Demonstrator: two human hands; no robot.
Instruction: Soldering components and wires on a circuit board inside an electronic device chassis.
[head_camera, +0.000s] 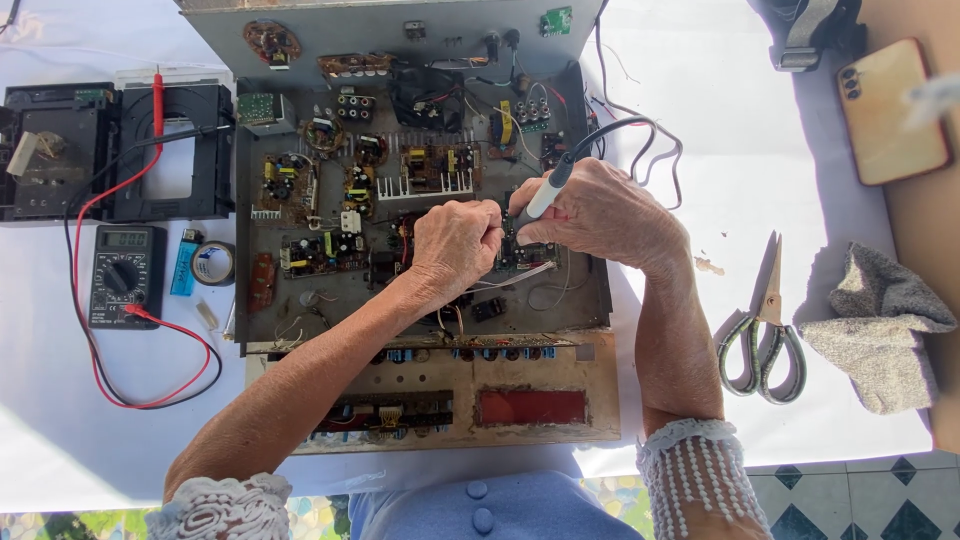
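Right hand (600, 215) gripping soldering iron (548, 190)

Looked like a home electronics repair bench set up on a table under a white cloth (700, 120). An opened grey metal chassis full of circuit boards (420, 200), a black digital multimeter with red and black leads (122, 275) and green-handled scissors (762, 340) sat there, patterned floor tiles (850, 500) below.
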